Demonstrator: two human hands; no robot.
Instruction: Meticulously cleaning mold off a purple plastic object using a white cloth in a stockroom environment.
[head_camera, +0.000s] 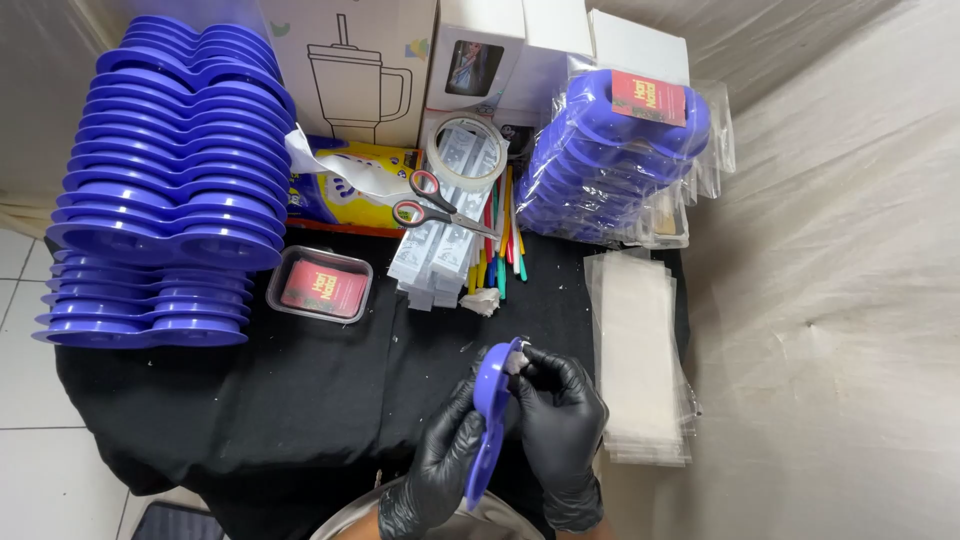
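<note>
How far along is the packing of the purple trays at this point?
Done: a smaller pile of bagged purple trays with red cards sits at the back right. In hand: the left hand and right hand, both in black gloves, hold one purple tray on edge. Left: two tall stacks of unbagged trays on the left, plus a stack of clear bags and a box of red cards.

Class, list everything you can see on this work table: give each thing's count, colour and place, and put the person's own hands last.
Blue plastic trays: two tall stacks, far left.
Bagged blue trays: one pile, far right.
Clear plastic bags: one stack, right.
Red-handled scissors: one, centre.
Clear tape roll: one, centre.
Clear tub of red cards: one, left of centre.
White boxes: several, back.
Single blue tray: one, held on edge.
Left hand: black glove, gripping tray.
Right hand: black glove, at tray's top.
</note>
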